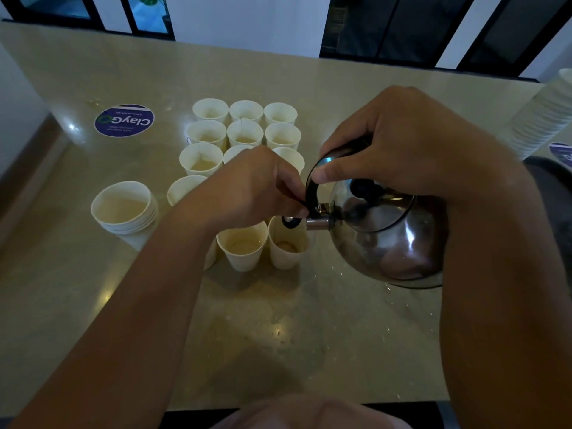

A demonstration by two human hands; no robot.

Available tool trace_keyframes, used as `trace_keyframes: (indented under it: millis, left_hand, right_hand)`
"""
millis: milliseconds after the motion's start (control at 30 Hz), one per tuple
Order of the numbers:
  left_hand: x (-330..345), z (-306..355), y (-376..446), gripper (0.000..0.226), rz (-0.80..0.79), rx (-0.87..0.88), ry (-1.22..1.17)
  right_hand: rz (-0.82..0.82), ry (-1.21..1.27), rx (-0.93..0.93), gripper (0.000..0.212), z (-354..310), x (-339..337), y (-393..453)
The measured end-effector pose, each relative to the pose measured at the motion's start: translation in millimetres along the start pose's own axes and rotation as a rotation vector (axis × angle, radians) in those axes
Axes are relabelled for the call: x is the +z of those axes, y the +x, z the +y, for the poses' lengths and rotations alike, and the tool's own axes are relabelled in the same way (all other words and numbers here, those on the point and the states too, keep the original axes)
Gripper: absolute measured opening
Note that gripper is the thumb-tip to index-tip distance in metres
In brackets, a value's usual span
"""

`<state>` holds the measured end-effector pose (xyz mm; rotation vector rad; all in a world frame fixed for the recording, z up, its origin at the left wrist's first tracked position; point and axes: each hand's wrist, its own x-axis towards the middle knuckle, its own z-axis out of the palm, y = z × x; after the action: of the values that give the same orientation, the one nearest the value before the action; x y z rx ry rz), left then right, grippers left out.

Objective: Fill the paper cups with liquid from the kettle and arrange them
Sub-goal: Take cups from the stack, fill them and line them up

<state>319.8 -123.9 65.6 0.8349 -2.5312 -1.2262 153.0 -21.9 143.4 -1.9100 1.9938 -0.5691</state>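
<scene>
We find the kettle (387, 233) held tilted above the counter (309, 320), its spout (318, 224) over the nearest right paper cup (286, 246). The right hand (411, 144) has its grip closed round the black handle (312, 184). The left hand (257, 184) pinches the black spout cap lever (291, 219) just beside the spout.

The paper cups (246, 126) stand in three columns at mid-counter, touching or nearly so; those we can see into hold pale liquid. A nested stack of cups (123, 212) stands apart on the left, its top cup filled. A tall stack of white cups (544, 116) lies at the right edge, cut off by the frame.

Open counter lies near the person and to the far left; the far edge meets a wall with dark-framed windows.

A round blue sticker (124, 120) reads "ClayG", upside down; its small print is illegible. A second blue sticker (561, 153) at right is cut off.

The left forearm hides several middle cups. Any pouring stream cannot be made out.
</scene>
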Motion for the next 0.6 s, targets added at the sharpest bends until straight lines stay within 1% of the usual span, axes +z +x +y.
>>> trace_keyframes:
  millis: [200, 600]
  left_hand:
    - [-0.3, -1.2, 1.8, 0.019, -0.003, -0.044, 0.001]
    - [-1.5, -1.2, 0.4, 0.019, -0.013, -0.065, 0.039]
  right_hand:
    - [-0.036, -0.022, -0.009, 0.02, -3.3, 0.4, 4.5]
    - [-0.072, -0.048, -0.042, 0.021, -6.8, 0.3, 8.2]
